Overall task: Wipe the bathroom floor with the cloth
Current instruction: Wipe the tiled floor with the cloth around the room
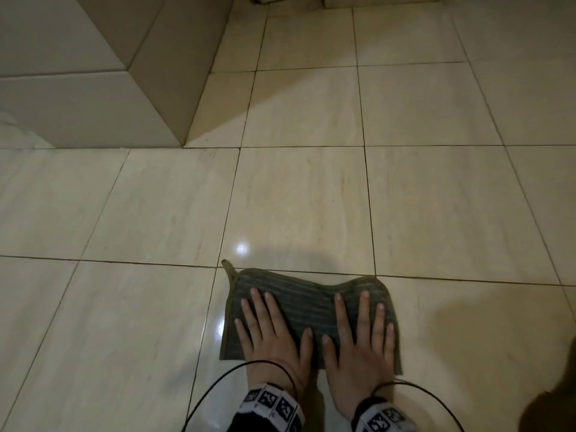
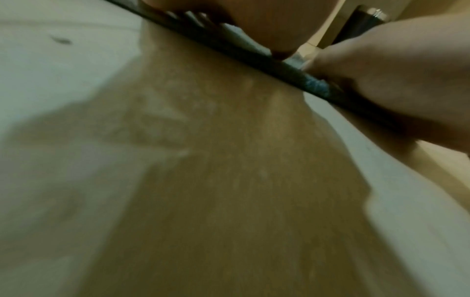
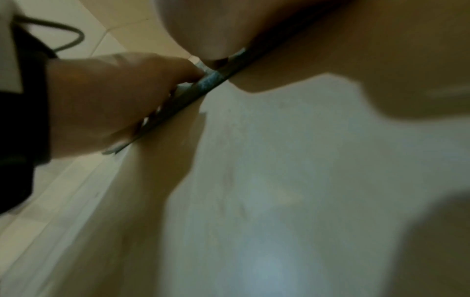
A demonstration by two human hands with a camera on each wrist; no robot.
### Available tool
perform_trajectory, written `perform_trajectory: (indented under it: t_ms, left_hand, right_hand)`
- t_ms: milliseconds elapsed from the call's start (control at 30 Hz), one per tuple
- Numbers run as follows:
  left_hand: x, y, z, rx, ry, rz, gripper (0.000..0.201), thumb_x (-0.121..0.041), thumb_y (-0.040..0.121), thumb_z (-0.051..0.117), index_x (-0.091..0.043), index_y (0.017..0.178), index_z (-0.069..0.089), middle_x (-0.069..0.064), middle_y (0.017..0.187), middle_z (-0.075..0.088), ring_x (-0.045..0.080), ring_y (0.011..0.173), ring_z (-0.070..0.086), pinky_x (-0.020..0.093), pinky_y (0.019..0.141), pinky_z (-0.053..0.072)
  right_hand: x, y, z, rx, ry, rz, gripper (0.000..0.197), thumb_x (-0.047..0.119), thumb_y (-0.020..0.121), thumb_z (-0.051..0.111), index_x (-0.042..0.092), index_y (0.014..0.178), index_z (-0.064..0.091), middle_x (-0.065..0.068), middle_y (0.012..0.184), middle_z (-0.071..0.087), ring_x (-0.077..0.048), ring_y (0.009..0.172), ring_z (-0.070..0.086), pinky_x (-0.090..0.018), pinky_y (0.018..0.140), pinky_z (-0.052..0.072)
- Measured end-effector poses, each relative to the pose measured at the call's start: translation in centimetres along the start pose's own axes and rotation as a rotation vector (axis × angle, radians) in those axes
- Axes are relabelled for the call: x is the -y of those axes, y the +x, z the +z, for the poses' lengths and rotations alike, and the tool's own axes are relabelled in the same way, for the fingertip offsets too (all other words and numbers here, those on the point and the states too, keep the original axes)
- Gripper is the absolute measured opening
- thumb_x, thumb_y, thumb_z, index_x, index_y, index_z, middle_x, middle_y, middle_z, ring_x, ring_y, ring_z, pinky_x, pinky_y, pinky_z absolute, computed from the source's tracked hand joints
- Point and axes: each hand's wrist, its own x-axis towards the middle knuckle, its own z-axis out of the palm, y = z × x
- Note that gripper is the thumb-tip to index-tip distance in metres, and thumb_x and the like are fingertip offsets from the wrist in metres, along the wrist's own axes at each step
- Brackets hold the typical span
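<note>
A grey-green ribbed cloth (image 1: 311, 307) lies spread flat on the glossy beige tiled floor (image 1: 311, 182), near the bottom middle of the head view. My left hand (image 1: 268, 322) presses on its left half with straight, spread fingers. My right hand (image 1: 363, 328) lies flat on its right half the same way. A small loop sticks out at the cloth's far left corner (image 1: 229, 267). Each wrist view is blurred and shows the cloth's edge (image 2: 315, 86) (image 3: 211, 80) as a thin dark strip on the floor. The other hand (image 2: 381, 80) (image 3: 114, 100) rests on it in each.
A tiled wall corner (image 1: 162, 73) juts out at the upper left, with its base about two tiles beyond the cloth. Black cables (image 1: 218, 378) loop from both wrists over the floor. A dark shape (image 1: 548, 413) sits at the bottom right edge. Open tiles stretch ahead and to both sides.
</note>
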Motion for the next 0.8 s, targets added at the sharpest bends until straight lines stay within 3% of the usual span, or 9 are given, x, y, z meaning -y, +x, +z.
perform_trajectory:
  t_ms: [67, 133, 200, 233, 333, 467, 800]
  left_hand:
    - [-0.6, 1.4, -0.1, 0.02, -0.027, -0.027, 0.097, -0.068, 0.086, 0.03, 0.004, 0.15, 0.025, 0.026, 0.157, 0.023, 0.042, 0.144, 0.021, 0.055, 0.114, 0.011]
    - [-1.5, 3.5, -0.6, 0.015, -0.056, -0.084, 0.104, -0.076, 0.084, 0.021, 0.003, 0.152, 0.02, 0.024, 0.16, 0.017, 0.04, 0.146, 0.016, 0.055, 0.115, 0.008]
    - [-2.8, 6.2, -1.8, 0.044, -0.048, -0.122, 0.112, -0.081, 0.078, 0.014, -0.001, 0.155, 0.002, 0.021, 0.162, -0.004, 0.038, 0.149, -0.002, 0.054, 0.117, -0.002]
    - [-3.3, 7.8, -2.5, 0.067, -0.036, -0.136, 0.112, -0.082, 0.077, 0.012, -0.003, 0.154, -0.009, 0.019, 0.161, -0.017, 0.036, 0.149, -0.013, 0.054, 0.117, -0.008]
    - [-5.0, 12.7, -4.2, 0.108, 0.008, -0.16, 0.111, -0.082, 0.083, 0.021, -0.006, 0.15, -0.024, 0.016, 0.157, -0.031, 0.034, 0.146, -0.025, 0.052, 0.117, -0.014]
    - [-6.5, 18.4, -5.4, 0.096, 0.004, -0.116, 0.113, -0.083, 0.083, 0.026, -0.007, 0.152, -0.021, 0.014, 0.159, -0.027, 0.033, 0.147, -0.022, 0.051, 0.118, -0.013]
    - [-10.1, 29.0, -7.1, 0.031, 0.037, -0.111, 0.111, -0.085, 0.082, 0.022, -0.009, 0.154, -0.015, 0.012, 0.161, -0.022, 0.032, 0.149, -0.017, 0.051, 0.118, -0.009]
  right_hand:
    - [0.2, 2.0, -0.3, -0.033, 0.008, 0.025, 0.062, 0.056, 0.097, 0.013, 0.033, 0.155, 0.023, -0.008, 0.163, 0.013, -0.031, 0.146, 0.015, -0.045, 0.118, 0.001]
    - [0.4, 4.5, -1.2, -0.04, -0.013, 0.02, 0.064, 0.059, 0.094, 0.006, 0.04, 0.155, 0.001, -0.002, 0.163, -0.012, -0.026, 0.148, -0.006, -0.043, 0.117, -0.012]
    - [0.6, 7.5, -2.3, -0.052, -0.019, -0.006, 0.062, 0.059, 0.091, -0.004, 0.043, 0.148, -0.024, 0.001, 0.155, -0.037, -0.026, 0.146, -0.024, -0.044, 0.116, -0.02]
    - [0.8, 9.0, -2.9, -0.045, -0.016, -0.001, 0.061, 0.058, 0.093, -0.002, 0.043, 0.146, -0.029, 0.001, 0.152, -0.042, -0.026, 0.145, -0.028, -0.045, 0.116, -0.02]
    - [1.4, 13.4, -5.2, -0.029, -0.008, 0.002, 0.063, 0.056, 0.099, 0.012, 0.043, 0.149, -0.023, 0.0, 0.156, -0.036, -0.026, 0.146, -0.027, -0.045, 0.118, -0.018]
    - [1.8, 18.9, -7.2, -0.057, 0.002, -0.053, 0.063, 0.056, 0.099, 0.017, 0.042, 0.152, -0.015, -0.001, 0.159, -0.029, -0.028, 0.147, -0.024, -0.046, 0.118, -0.016]
    - [2.7, 29.6, -11.1, -0.056, -0.022, -0.054, 0.063, 0.053, 0.101, 0.016, 0.036, 0.154, -0.013, -0.002, 0.16, -0.026, -0.03, 0.147, -0.023, -0.047, 0.118, -0.017]
